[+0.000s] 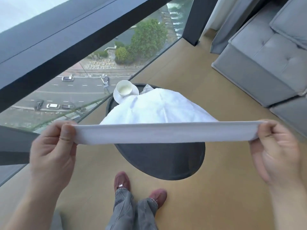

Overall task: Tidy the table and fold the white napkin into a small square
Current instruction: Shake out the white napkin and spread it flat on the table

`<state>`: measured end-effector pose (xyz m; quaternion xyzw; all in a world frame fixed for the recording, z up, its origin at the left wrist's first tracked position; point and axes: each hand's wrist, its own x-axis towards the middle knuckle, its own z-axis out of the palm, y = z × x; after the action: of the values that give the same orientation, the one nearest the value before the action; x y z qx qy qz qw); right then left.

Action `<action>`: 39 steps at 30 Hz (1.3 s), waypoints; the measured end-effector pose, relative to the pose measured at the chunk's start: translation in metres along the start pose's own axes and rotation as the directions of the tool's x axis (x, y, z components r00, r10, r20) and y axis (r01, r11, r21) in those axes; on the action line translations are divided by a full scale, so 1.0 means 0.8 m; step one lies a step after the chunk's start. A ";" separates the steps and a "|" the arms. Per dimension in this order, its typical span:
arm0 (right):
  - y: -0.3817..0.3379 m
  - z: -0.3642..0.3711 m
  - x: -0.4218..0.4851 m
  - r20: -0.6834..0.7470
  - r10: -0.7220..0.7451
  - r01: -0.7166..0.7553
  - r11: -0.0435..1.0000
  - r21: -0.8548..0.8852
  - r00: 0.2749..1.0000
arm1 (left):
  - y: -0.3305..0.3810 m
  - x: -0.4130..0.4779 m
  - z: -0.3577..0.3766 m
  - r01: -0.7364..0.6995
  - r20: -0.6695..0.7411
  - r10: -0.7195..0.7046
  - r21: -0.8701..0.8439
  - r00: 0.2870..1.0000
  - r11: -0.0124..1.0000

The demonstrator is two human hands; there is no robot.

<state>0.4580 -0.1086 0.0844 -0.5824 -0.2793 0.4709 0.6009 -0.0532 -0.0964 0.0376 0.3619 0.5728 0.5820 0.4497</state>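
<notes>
- Left hand [53, 146]: fingers [66, 135] pinched closed on the near left corner of the napkin [157, 110].
- Right hand [275, 146]: fingers [270, 128] likewise pinched closed on the near right corner.
- Napkin: near edge pulled taut between both hands and held up in the air; the far part drapes down onto the counter [162, 161].
- Step, as judged: folding under way; no small square yet. The next move calls for keeping both corners level while bringing the held edge across to the far edge.
- Beyond: cup [124, 88] on saucer [117, 97] at the counter's far left, the napkin's far edge touching the saucer; snagging is a risk.
</notes>
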 end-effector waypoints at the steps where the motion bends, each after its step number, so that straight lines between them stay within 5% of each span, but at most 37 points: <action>1: 0.003 -0.002 -0.022 0.063 -0.096 0.097 0.995 -0.016 0.993 | -0.004 -0.019 0.007 0.005 0.069 -0.008 0.037 0.998 0.999; 7: 0.118 -0.024 -0.066 -0.104 0.218 -0.242 0.881 -0.407 0.970 | -0.075 -0.076 0.009 0.267 0.066 -0.291 0.250 0.954 0.931; 14: 0.173 -0.014 -0.050 -0.191 0.244 -0.308 0.808 -0.502 0.951 | -0.122 -0.064 0.020 0.397 -0.022 -0.418 0.360 0.908 0.844; 21: 0.185 0.015 0.041 -0.266 0.119 -0.253 0.793 -0.554 0.957 | -0.136 0.027 0.076 0.392 -0.034 -0.411 0.380 0.911 0.837; 31: 0.223 0.036 0.149 -0.243 0.060 -0.226 0.630 -0.743 0.968 | -0.196 0.138 0.114 0.441 -0.060 -0.464 0.441 0.884 0.782; 39: 0.248 0.043 0.166 -0.247 0.026 -0.224 0.519 -0.825 0.969 | -0.212 0.156 0.130 0.207 -0.011 -0.296 0.741 0.955 0.639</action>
<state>0.4328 0.0004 -0.1288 -0.8639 -0.3665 0.2559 0.2322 0.0212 0.0460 -0.1336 0.4602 0.7766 0.2133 0.3737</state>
